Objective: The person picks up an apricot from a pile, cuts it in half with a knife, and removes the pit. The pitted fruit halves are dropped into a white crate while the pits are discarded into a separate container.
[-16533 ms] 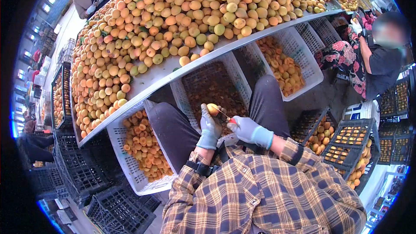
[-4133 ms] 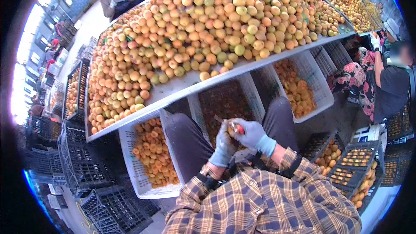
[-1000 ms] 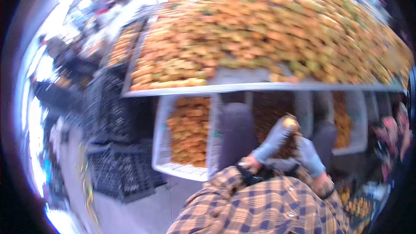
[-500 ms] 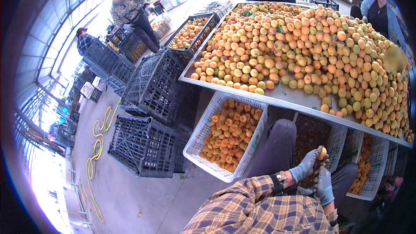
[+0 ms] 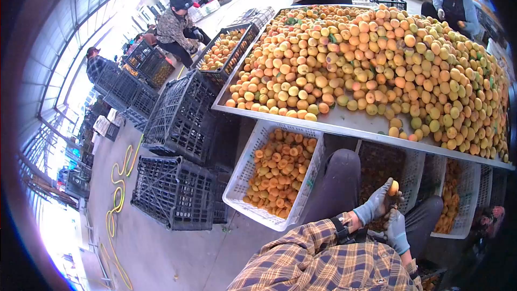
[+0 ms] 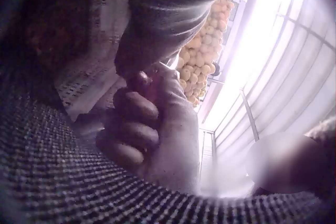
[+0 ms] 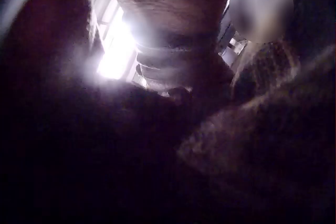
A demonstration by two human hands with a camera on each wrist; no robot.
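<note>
In the head view my gloved left hand [image 5: 372, 207] holds an apricot [image 5: 393, 187] up at its fingertips, above the crate between my knees. Just below it my gloved right hand [image 5: 397, 231] is close against the left, its fingers curled. The left wrist view shows those curled right fingers [image 6: 137, 124] beneath the left hand, with a small reddish end at the thumb. The right hand grips the red-handled knife seen in the earlier frames; its blade is hidden now. The right wrist view is too dark to show the work.
A metal-edged table [image 5: 344, 124] heaped with apricots stands ahead. Under its edge are a white crate [image 5: 232, 196] of apricot halves, a crate [image 5: 413, 178] of dark scraps and another crate [image 5: 467, 205] of halves. Black crates [image 5: 172, 191] and a yellow hose [image 5: 116, 199] lie left. Several people sit around.
My head has turned left since the older frames, bringing the floor and black crates into view. The hands stay together over the lap. A person at the back left has gone from standing to crouching.
</note>
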